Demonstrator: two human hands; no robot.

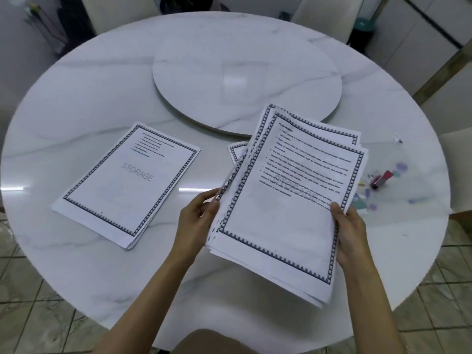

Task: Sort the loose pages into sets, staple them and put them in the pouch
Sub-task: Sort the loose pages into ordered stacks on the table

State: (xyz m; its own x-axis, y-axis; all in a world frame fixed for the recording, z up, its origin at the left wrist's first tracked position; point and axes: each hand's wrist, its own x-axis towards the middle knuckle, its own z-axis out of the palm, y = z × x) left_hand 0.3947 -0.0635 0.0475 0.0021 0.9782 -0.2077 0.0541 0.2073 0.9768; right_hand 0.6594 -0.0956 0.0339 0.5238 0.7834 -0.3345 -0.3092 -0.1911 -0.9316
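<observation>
I hold a loose stack of printed pages (288, 200) with dark patterned borders and a grey "STORAGE" watermark above the table's near side. My left hand (198, 221) pinches the stack's left edge. My right hand (351, 233) grips its right edge, thumb on top. A second pile of pages (127, 182) lies flat on the table to the left. Another page (236, 153) peeks out from under the held stack. A small red stapler (381, 178) lies to the right on a clear pouch (398, 185) with pastel shapes.
The round white marble table (76, 98) carries a raised turntable (245, 77) in its middle. Chairs (120, 11) stand behind the table. Tiled floor shows below the near edge.
</observation>
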